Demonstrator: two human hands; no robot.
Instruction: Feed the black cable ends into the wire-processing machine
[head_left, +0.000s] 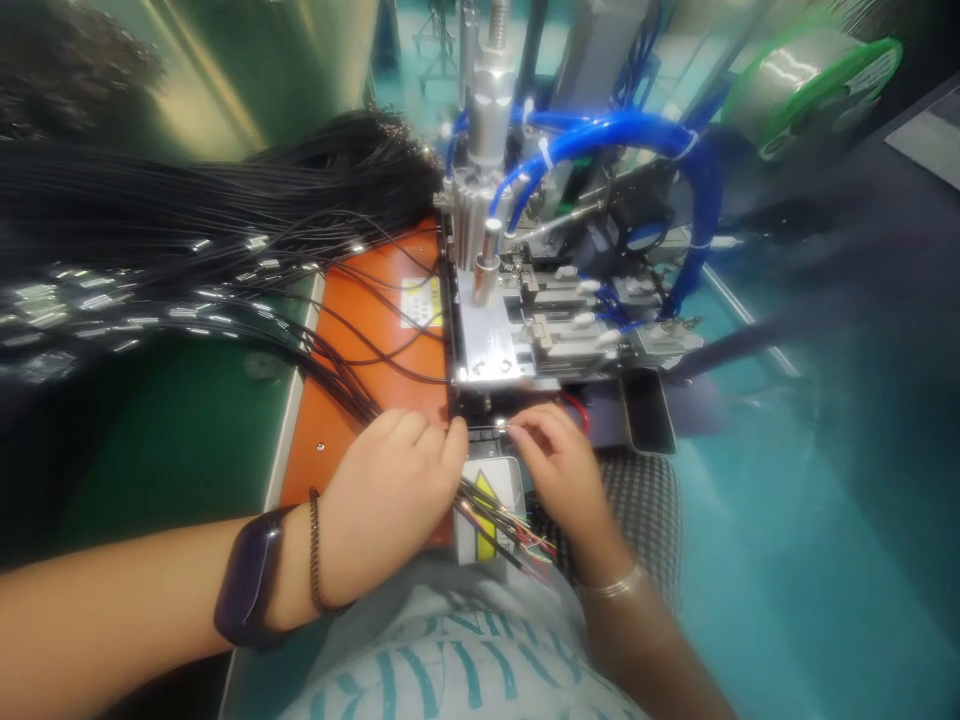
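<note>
My left hand (390,490) rests on the orange plate (360,330) with its fingers curled round a small bunch of thin black cables (487,520) whose ends show coloured wires. My right hand (559,470) pinches a small metal connector end (501,428) just in front of the machine's silver fixture block (487,350). Both hands meet at the front edge of the fixture. A dark band and a bead bracelet sit on my left wrist, a thin bracelet on my right.
A large bundle of black cables with metal ends (150,270) fans across the left. Blue air hoses (600,135) and a silver cylinder (491,100) rise behind the fixture. A green spool (817,85) stands at the back right. A yellow arrow label (487,495) lies between my hands.
</note>
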